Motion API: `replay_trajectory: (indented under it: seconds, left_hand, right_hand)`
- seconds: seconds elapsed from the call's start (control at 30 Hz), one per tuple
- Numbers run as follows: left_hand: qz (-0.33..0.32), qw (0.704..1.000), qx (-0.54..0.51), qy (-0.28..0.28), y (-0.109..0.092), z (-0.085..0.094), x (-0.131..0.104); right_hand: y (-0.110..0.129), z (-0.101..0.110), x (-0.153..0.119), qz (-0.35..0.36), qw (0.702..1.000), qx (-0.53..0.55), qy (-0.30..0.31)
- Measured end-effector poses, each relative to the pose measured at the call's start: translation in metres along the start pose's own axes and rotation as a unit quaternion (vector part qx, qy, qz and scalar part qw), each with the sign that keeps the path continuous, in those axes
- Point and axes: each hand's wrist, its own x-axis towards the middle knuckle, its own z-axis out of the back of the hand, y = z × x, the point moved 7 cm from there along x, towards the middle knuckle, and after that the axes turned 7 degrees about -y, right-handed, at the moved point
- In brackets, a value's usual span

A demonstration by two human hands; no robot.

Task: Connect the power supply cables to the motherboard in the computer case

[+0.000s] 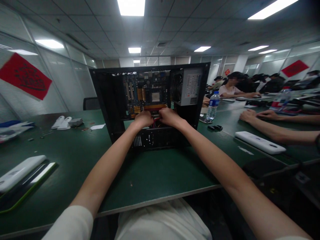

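A black computer case (150,141) stands on the table with its open side facing me. Inside it are a motherboard (147,85) with a bare square processor socket area (155,97) and a grey power supply (191,87) at the upper right. My left hand (143,119) and my right hand (170,117) reach into the case, close together, with fingers curled. They are at the two ends of an orange-brown strip (155,107) on the board, either memory slots or a memory stick. My fingertips are hidden. Red and dark cables (156,122) lie between and below my hands.
Left on the green table (82,160) are a white oblong device (22,171), a green-edged phone (30,186), white pieces (61,122) and a grey block (75,122). To the right are a water bottle (213,106), another white device (260,142) and a co-worker's hands (248,115).
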Motion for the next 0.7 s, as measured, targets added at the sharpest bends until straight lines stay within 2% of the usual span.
replay_trajectory:
  seconds: [0.43,0.7]
  left_hand:
    - [-0.025,0.999,-0.015,0.026,-0.0018,-0.0036,-0.0006]
    - [-0.006,1.0,0.006,-0.002,-0.0019,0.0025,-0.0025]
  right_hand:
    - [0.002,0.0022,-0.0021,-0.008,1.0,-0.023,0.005]
    - [0.0028,0.0041,-0.0032,-0.007,1.0,-0.012,0.001]
